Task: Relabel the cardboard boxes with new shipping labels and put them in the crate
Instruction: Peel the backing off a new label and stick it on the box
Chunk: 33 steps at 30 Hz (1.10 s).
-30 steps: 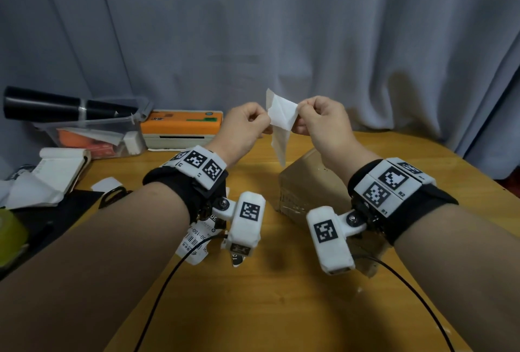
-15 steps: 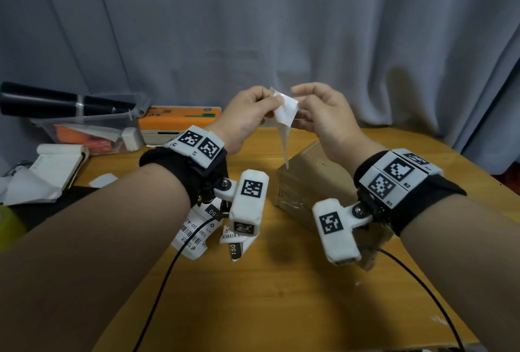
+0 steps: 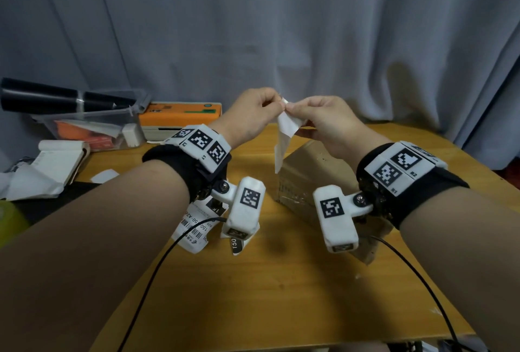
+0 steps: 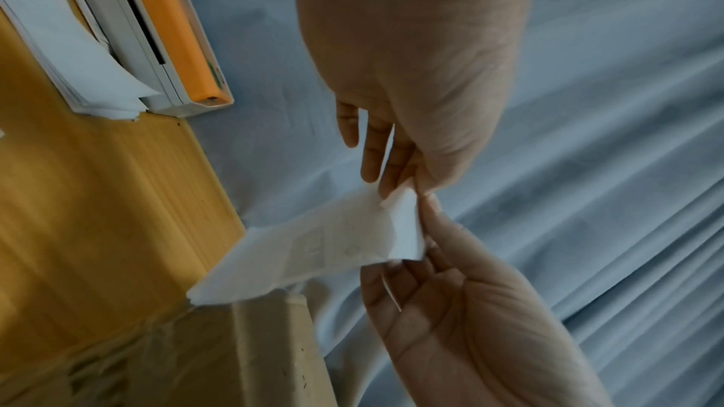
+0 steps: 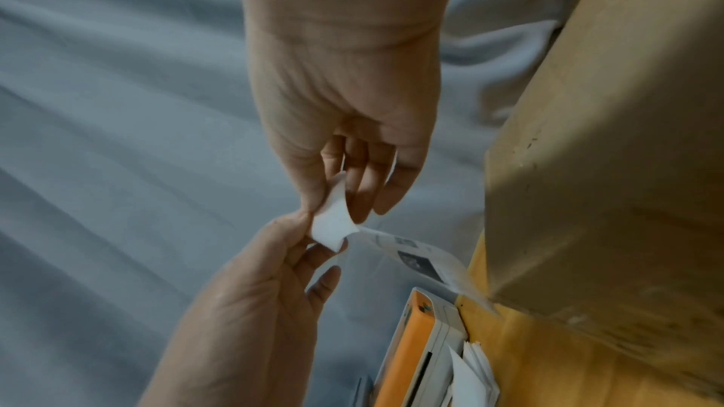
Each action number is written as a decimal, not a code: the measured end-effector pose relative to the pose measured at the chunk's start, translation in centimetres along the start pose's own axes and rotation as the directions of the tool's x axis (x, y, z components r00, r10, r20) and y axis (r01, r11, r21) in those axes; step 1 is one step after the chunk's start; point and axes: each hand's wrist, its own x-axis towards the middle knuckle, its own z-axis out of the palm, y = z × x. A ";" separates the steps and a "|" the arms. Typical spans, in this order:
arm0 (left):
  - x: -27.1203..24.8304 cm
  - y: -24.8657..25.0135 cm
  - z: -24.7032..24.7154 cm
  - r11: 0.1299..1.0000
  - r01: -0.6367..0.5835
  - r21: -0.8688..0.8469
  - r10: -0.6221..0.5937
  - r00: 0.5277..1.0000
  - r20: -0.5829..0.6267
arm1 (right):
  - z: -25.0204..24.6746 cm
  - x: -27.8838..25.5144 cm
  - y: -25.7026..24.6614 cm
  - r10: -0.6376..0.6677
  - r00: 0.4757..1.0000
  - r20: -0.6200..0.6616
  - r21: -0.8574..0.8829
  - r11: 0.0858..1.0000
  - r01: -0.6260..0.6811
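A white shipping label [image 3: 284,130] hangs in the air above the table, printed side away from me. My left hand [image 3: 274,104] and right hand [image 3: 292,107] both pinch its top corner, fingertips nearly touching. In the left wrist view the left hand [image 4: 395,188] comes from the top, the right hand [image 4: 425,234] from below, and the label [image 4: 313,246] trails down toward the box. The right wrist view shows the corner of the label [image 5: 333,225] splitting into two layers. A taped brown cardboard box [image 3: 309,171] stands on the table just under the hands.
An orange and white label printer [image 3: 180,115] sits at the back left, beside a clear bin [image 3: 84,126] with a black roll on it. Peeled printed labels [image 3: 194,228] lie under my left wrist. Papers [image 3: 50,166] pile at the left of the wooden table [image 3: 281,295].
The hands have drawn closer together, and the pinch has moved to the label's very top corner. The label now hangs lower, nearer the box.
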 end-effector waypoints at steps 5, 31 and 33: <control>0.0 -0.2 0.1 0.994 0.053 -0.095 -0.060 0.995 -0.076 | 0.3 0.3 -0.6 -0.006 0.998 -0.061 -0.011 1.000 0.005; 0.1 0.7 0.5 0.997 -0.080 -0.020 0.077 0.990 -0.116 | 1.1 0.2 -0.9 -0.063 0.995 -0.074 0.075 0.995 0.068; 0.1 0.7 0.5 0.995 -0.100 0.011 0.100 0.989 -0.108 | 1.0 0.2 -0.8 -0.081 0.996 -0.045 0.081 0.993 0.085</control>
